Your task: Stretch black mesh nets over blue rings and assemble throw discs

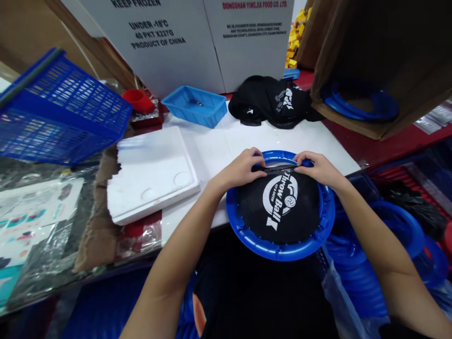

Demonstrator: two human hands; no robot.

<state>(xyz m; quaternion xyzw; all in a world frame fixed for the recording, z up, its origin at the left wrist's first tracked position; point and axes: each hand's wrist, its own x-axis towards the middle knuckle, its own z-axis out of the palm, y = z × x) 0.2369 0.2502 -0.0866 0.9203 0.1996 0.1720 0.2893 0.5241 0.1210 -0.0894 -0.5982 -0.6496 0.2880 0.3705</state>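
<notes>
A round blue plastic ring (281, 253) rests partly on the white table sheet and overhangs its near edge. Black mesh fabric (252, 212) with a white "Throw Ball" print covers most of the ring's opening; a gap shows at the far side. My left hand (249, 167) pinches the far edge of the mesh at its left end, fingers over the ring. At the right end of that edge, my right hand (314, 169) pinches the mesh between thumb and fingers. More black mesh pieces (271, 101) lie heaped beyond the ring.
Behind stands a light blue tray (196, 107) holding small parts. A white foam block (151, 174) and a blue basket (67, 108) are at left. At right, a cardboard box (381, 70) contains blue rings (360, 109), and stacked blue rings (360, 282) sit below.
</notes>
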